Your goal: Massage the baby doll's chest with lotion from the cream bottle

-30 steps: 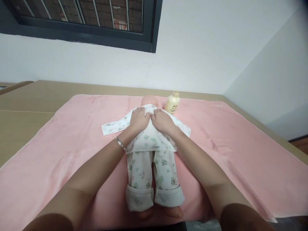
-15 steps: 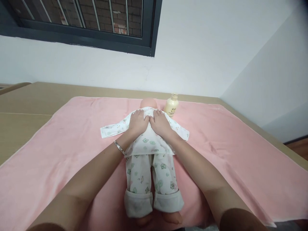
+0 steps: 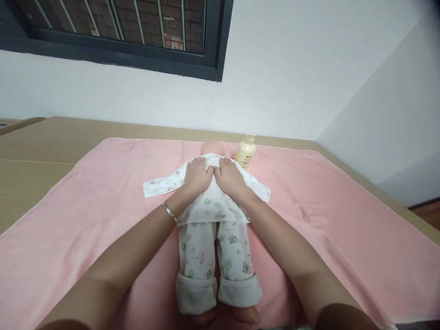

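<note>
Rests left hand (image 3: 198, 176) and right hand (image 3: 229, 176) flat, with fingers (image 3: 196, 162) unclenched, on the printed shirt (image 3: 213, 199) of a doll (image 3: 211, 213) lying mid-frame; has a cream bottle (image 3: 245, 152) near its head (image 3: 213, 147), right of centre.

And here I am on the head view, going straight to the pale yellow bottle (image 3: 244, 149), the one spot where I pick up lettering (image 3: 246, 159)! Dark print on its front, a bolder, curly line up top, finer lines tucked right beneath, and it's too small and soft from where I sit: I can't read one word.
</note>
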The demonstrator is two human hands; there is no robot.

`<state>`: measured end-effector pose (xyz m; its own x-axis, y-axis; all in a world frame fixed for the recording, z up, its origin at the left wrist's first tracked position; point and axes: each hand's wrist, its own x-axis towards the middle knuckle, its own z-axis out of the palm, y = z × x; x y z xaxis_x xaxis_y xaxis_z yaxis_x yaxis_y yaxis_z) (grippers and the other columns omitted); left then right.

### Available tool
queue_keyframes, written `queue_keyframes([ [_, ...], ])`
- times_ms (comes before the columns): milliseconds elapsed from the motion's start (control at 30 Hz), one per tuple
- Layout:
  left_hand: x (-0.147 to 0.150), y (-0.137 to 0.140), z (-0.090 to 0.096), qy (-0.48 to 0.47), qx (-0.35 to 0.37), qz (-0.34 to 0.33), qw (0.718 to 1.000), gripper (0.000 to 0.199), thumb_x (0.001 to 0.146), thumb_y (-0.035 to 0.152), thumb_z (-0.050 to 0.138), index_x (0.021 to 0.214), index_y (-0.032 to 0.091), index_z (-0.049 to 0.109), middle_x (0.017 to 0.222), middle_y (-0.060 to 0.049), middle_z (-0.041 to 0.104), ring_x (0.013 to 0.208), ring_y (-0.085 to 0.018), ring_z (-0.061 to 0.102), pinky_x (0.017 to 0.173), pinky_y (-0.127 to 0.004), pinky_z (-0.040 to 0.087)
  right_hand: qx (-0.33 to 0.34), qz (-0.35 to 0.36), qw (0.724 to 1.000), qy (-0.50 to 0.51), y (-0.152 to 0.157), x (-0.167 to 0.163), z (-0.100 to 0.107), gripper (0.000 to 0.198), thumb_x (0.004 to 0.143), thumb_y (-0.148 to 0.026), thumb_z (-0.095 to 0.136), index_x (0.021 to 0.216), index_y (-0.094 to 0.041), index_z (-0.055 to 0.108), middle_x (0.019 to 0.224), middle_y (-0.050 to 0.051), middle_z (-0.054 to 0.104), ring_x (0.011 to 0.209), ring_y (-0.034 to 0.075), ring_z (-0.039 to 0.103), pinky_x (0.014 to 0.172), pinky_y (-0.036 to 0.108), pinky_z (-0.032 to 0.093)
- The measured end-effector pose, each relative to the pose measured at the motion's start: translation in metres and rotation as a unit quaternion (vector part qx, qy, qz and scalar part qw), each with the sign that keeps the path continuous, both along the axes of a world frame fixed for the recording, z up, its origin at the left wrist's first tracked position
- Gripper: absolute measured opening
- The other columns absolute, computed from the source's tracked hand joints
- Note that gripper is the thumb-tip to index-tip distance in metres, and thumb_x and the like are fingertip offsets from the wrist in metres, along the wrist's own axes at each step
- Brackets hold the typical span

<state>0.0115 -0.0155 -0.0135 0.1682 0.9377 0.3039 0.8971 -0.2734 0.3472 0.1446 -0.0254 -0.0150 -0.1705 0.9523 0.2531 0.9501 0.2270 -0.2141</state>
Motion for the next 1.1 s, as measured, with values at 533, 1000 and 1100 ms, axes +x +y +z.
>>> queue_keyframes([
  [533, 0.0, -0.009, 0.011, 0.054, -0.017, -0.054, 0.997, 0.042, 0.097, 0.019, 0.031, 0.122, 0.005, 0.061, 0.128, -0.023, 0.064, 0.123, -0.032, 0.058, 0.108, -0.048, 0.044, 0.003, -0.003, 0.997, -0.081, -0.018, -0.004, 0.02, 0.049, 0.107, -0.03, 0.027, 0.125, 0.002, 0.061, 0.128, 0.025, 0.064, 0.124, 0.034, 0.057, 0.109, 0.042, 0.04],
  [1000, 0.016, -0.031, 0.016, 0.145, 0.002, -0.017, 0.989, 0.045, 0.097, 0.02, 0.033, 0.125, -0.003, 0.059, 0.133, -0.028, 0.061, 0.13, -0.035, 0.054, 0.113, -0.047, 0.037, -0.037, 0.012, 0.999, -0.019, -0.001, 0.005, 0.019, 0.05, 0.108, -0.03, 0.029, 0.142, 0.002, 0.047, 0.15, 0.023, 0.049, 0.142, 0.03, 0.043, 0.117, 0.038, 0.032],
  [1100, 0.007, -0.016, 0.015, 0.103, -0.015, -0.022, 0.994, 0.044, 0.098, 0.022, 0.031, 0.123, 0.003, 0.062, 0.135, -0.024, 0.061, 0.128, -0.033, 0.055, 0.112, -0.046, 0.039, -0.025, -0.004, 0.997, -0.072, -0.018, -0.003, 0.024, 0.046, 0.107, -0.026, 0.029, 0.131, 0.001, 0.057, 0.134, 0.023, 0.061, 0.128, 0.033, 0.054, 0.109, 0.04, 0.04],
])
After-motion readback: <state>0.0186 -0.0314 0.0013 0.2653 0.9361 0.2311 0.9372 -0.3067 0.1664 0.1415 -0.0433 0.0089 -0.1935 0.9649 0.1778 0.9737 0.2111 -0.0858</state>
